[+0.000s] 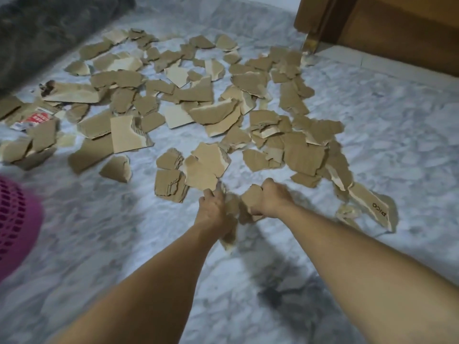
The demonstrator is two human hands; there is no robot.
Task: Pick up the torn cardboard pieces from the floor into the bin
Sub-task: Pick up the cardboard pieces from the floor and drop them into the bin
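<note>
Several torn brown cardboard pieces lie scattered over the grey-white marble floor. My left hand grips a bundle of cardboard pieces that hangs below it, and its fingertips touch a larger piece on the floor. Just to its right, my right hand is closed on a crumpled cardboard piece. The pink perforated bin stands at the left edge, partly cut off.
A dark fuzzy rug lies at the back left. Wooden furniture with a leg stands at the back right. A long piece printed with letters lies right of my hands. Bare marble floor stretches near me.
</note>
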